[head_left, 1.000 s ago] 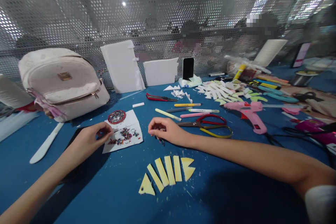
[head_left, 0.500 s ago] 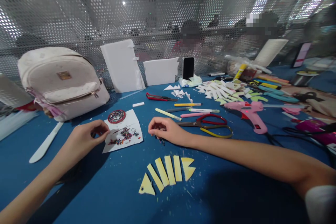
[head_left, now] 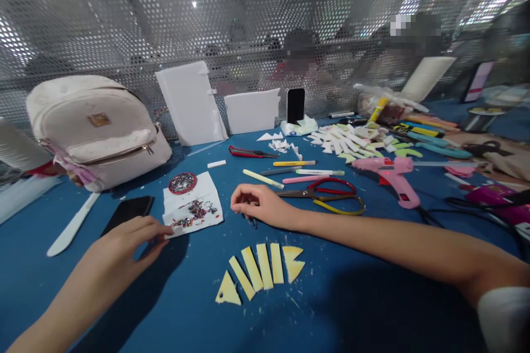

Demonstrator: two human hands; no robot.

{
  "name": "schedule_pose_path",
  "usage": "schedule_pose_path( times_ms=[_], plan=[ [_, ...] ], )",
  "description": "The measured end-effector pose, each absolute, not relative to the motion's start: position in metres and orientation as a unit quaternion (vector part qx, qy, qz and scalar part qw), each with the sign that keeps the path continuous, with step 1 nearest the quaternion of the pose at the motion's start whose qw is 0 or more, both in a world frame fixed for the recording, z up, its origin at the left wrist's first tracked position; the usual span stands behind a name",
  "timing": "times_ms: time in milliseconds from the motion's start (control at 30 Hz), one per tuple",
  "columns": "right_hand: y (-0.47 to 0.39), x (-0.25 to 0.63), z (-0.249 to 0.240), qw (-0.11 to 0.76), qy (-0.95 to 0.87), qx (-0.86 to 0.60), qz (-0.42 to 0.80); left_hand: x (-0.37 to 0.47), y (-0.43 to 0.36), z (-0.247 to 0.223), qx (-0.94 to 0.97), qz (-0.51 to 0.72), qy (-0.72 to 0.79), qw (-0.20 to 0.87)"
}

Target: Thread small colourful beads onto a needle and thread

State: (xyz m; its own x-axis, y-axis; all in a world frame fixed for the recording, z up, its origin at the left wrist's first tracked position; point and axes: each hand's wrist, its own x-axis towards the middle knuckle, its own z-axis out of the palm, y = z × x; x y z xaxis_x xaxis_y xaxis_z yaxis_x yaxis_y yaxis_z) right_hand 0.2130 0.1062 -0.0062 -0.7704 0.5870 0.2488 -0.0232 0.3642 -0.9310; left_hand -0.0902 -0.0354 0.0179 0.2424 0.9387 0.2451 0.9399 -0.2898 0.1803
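Note:
My left hand (head_left: 134, 245) is at the lower left corner of a creased white paper (head_left: 209, 190), its fingertips touching the edge and its thumb apart below. On that paper lie a heap of small multicoloured bits (head_left: 196, 210) and a round red-rimmed dish (head_left: 183, 183) of dark bits. My right hand (head_left: 263, 205) rests on the table, fingers curled round small dark metal pieces (head_left: 252, 222), whose kind I cannot make out. Nearer me, several yellow cut pieces (head_left: 265, 266) form a fish skeleton: a head with an eye hole, rib strips and a notched tail.
Beyond my right hand lie scissors (head_left: 339, 187), markers (head_left: 293, 164), a red cutter (head_left: 250, 152) and a pink glue gun (head_left: 393, 171). White strips (head_left: 342, 138) are piled behind. At left are a phone (head_left: 128, 212), a white plastic knife (head_left: 72, 226) and a backpack (head_left: 99, 132).
My left hand has moved down and nearer me, from beside the paper to its lower corner, uncovering the black phone. My right hand stays nearly in place, still curled.

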Motion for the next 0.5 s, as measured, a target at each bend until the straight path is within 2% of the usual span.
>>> schedule_pose_path(
  times_ms=[267, 500],
  plan=[
    [0.105, 0.212, -0.004, 0.297, -0.779, -0.181, 0.523, -0.066, -0.035, 0.018, -0.81, -0.021, -0.563, 0.164],
    [0.105, 0.213, -0.006, 0.296, -0.78, -0.174, 0.524, -0.064, -0.03, 0.015, -0.803, 0.001, -0.573, 0.166]
  ],
)
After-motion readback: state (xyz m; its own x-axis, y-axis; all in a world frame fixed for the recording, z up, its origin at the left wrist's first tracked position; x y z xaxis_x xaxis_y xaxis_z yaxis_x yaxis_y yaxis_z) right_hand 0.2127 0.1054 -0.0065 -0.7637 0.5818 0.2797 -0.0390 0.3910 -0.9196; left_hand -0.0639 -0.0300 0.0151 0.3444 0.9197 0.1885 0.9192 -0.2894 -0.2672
